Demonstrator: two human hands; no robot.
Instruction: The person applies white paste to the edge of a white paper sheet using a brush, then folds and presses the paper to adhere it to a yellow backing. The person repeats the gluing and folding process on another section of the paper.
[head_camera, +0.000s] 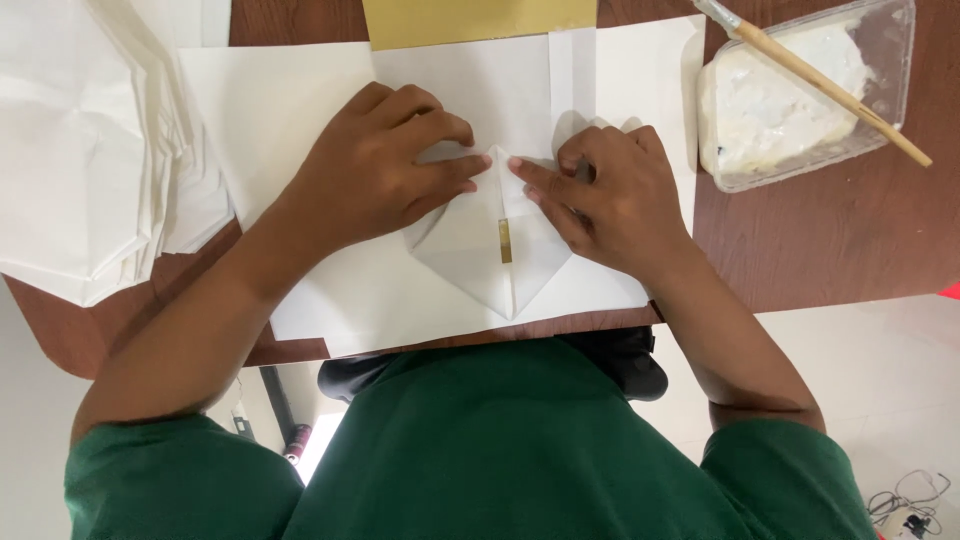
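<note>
The folded white paper (495, 255) lies flat on the brown table (800, 240), its point aimed toward six o'clock and its centre seam running twelve to six. The left hand (385, 165) presses from nine o'clock and the right hand (605, 195) from three, both equally near. Fingers lie flat, close together, forefinger tips almost meeting on the seam, gripping nothing.
</note>
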